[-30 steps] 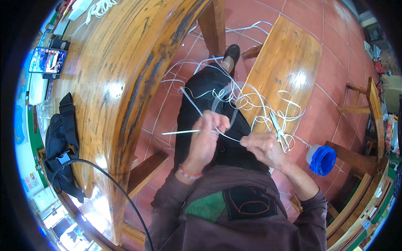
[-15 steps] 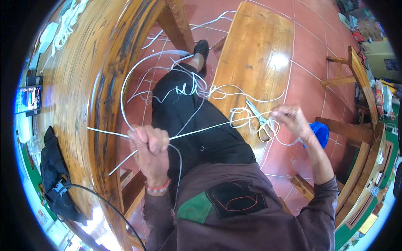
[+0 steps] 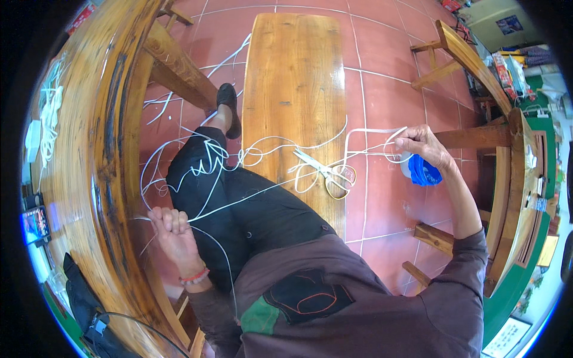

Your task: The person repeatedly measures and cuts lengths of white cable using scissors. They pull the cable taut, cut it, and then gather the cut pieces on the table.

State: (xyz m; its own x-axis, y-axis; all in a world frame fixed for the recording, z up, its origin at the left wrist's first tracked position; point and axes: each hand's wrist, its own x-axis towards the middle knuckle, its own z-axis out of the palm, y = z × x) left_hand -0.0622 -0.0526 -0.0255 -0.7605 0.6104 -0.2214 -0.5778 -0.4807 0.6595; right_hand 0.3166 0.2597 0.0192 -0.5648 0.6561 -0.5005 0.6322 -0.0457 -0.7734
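My left hand (image 3: 175,234), with a beaded bracelet at its wrist, is closed in a fist around white cord (image 3: 262,192) beside the left table's edge. Short ends stick out past its fingers. From there the cord runs slanting across my lap to my right hand (image 3: 425,148), whose fingers pinch strands of it over the tiled floor. A loose length of the same cord bends in a corner near those fingertips. Scissors (image 3: 327,172) with pale handles lie at the bench's near right edge, cord loops around them. Over my thigh spreads a loose cord tangle (image 3: 206,161).
A wooden bench (image 3: 298,65) stands ahead, and a long wooden table (image 3: 101,149) borders my left, bearing more bundled cord (image 3: 52,113), a phone (image 3: 36,224) and a black bag (image 3: 74,292). A blue object (image 3: 424,170) is below my right hand. Wooden seat frames (image 3: 507,143) stand right.
The view has turned to the right. My hands are farther apart, the right one now well beyond the scissors, with cord strands drawn out alongside it. Both still grip the cord.
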